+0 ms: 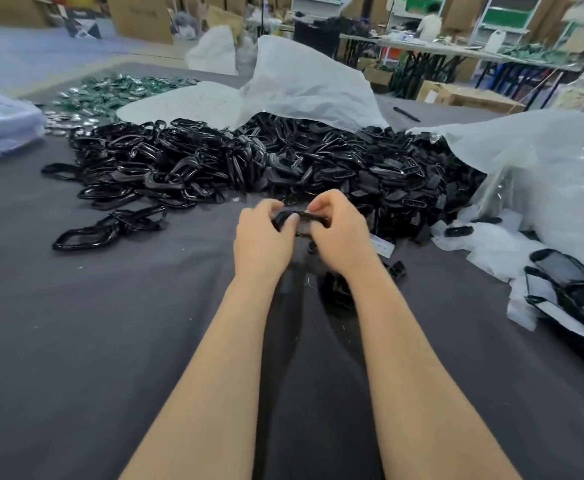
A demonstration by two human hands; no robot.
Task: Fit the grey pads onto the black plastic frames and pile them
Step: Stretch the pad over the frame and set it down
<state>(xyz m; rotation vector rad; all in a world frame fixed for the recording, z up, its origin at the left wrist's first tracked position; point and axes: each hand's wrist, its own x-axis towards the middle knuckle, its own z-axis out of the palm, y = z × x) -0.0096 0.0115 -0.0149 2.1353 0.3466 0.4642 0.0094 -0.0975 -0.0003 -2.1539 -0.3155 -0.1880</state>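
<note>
Both of my hands are curled around one black frame (285, 218), held just above the grey cloth (93, 323) in front of me. My left hand (261, 242) grips its left end with the thumb pressed on top, and my right hand (340, 233) pinches the right end between thumb and bent fingers. A pale sliver shows between my thumbs and may be the edge of a pad, but my fingers cover most of the piece, so I cannot tell whether a pad is seated or only started. I judge this to be the fitting step, with this piece not yet ready for piling. Beyond my knuckles lies the big heap of frames (179, 164), glossy loops on its left side. On its right side is a spread of duller dark pieces (404, 174) with slots, which I take for the pads, spilling from under a white bag (311, 84). Far to my right, on crumpled plastic, lie a few filled frames (567, 289) with grey inside, probably the finished pile. The next move calls for even pressure from both thumbs along the rim, so the pad snaps in all round without bending the thin frame, then a reach to the right to lay it with the others.
</note>
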